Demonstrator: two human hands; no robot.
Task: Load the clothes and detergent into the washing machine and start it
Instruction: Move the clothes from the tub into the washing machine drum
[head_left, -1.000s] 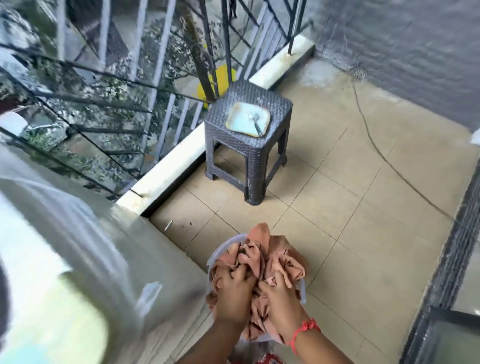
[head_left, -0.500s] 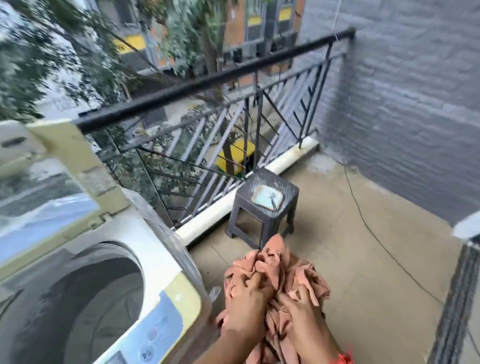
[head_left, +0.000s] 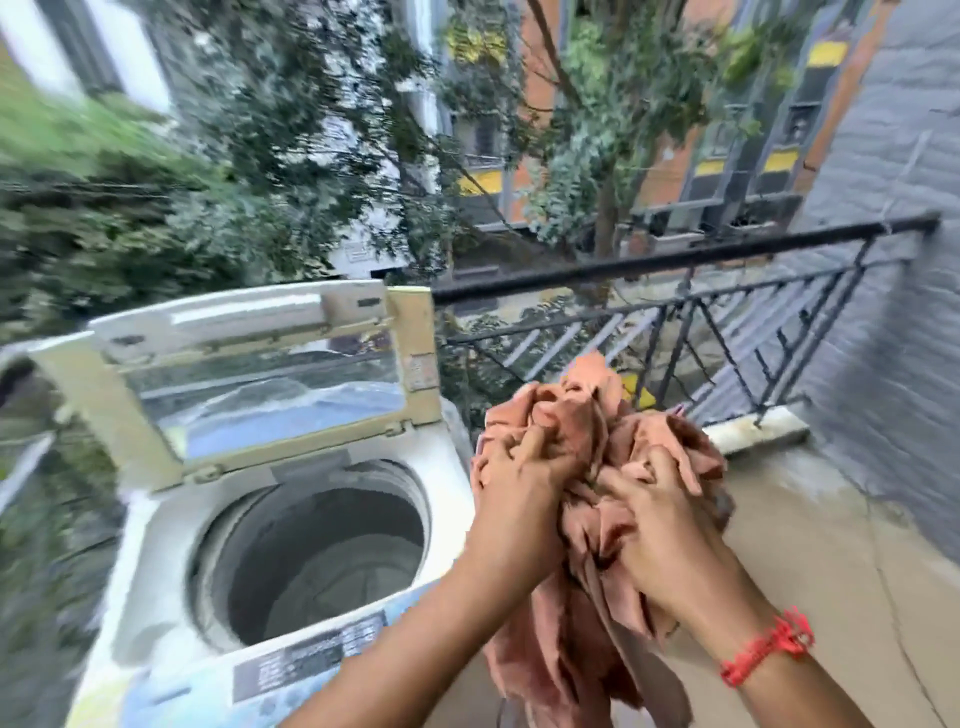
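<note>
A bundle of salmon-pink clothes (head_left: 582, 426) is held up in the air to the right of the washing machine. My left hand (head_left: 519, 483) grips its left side and my right hand (head_left: 660, 525), with a red thread band at the wrist, grips its right side. Loose ends of the cloth hang down below my hands. The white top-loading washing machine (head_left: 156, 545) stands at the left with its lid (head_left: 260, 374) raised. Its dark drum (head_left: 317, 556) looks empty. A control panel (head_left: 311, 660) runs along its near edge. No detergent is in view.
A black metal railing (head_left: 691, 312) runs behind the clothes, with a white curb (head_left: 753, 431) at its foot. A grey brick wall (head_left: 893, 312) closes the right side. The beige tiled floor (head_left: 810, 587) lies below my right arm. Trees and buildings fill the background.
I have lifted the clothes out of the tub on the floor up to the height of the machine's top. The view has swung up and left, so the stool has dropped out of sight.
</note>
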